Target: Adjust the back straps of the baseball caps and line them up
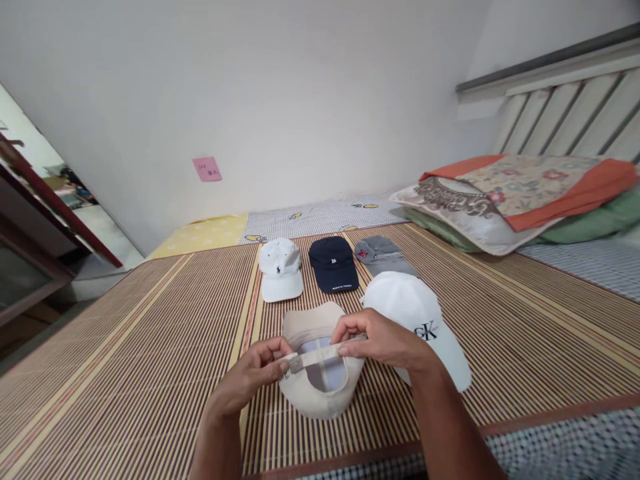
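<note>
A beige baseball cap (320, 400) lies on the striped bamboo mat, its brim pointing away from me and its back opening towards me. Across that opening runs the adjusting strap (316, 356) with a metal buckle (295, 363). My left hand (250, 377) pinches the strap at the buckle end. Thumb and fingers of my right hand (377, 338) are closed on the strap's other side. Right of it, partly behind my right wrist, sits a white cap (407, 297) with black letters.
Behind stand a white cap (281, 267), a navy cap (334, 265) and a grey cap (384, 255). Pillows (465, 207) are piled at the right. A pink note (207, 169) is stuck on the wall. The mat (165, 347) covers the bed.
</note>
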